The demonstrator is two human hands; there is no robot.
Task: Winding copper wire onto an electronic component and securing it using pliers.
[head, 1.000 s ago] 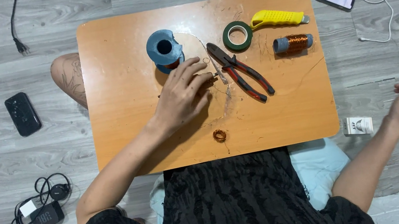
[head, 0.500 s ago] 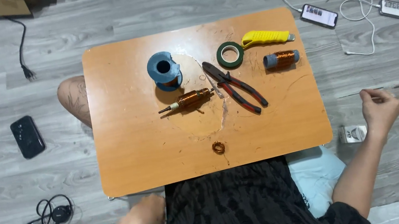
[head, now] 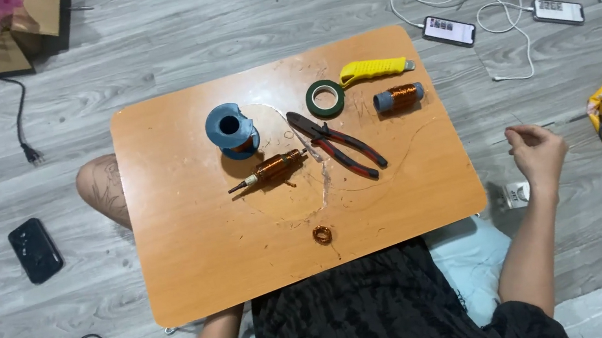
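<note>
Left hand gone from the wound armature [head: 269, 170] mid-desk, now out of view. Right hand [head: 535, 152] off the desk's right edge, fingers pinching thin wire [head: 541, 127].

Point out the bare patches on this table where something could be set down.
On the table, the left strip beside the blue spool and the front edge around the small copper ring are bare. The back middle is crowded: armature, pliers, tape roll, yellow knife, copper coil.
</note>
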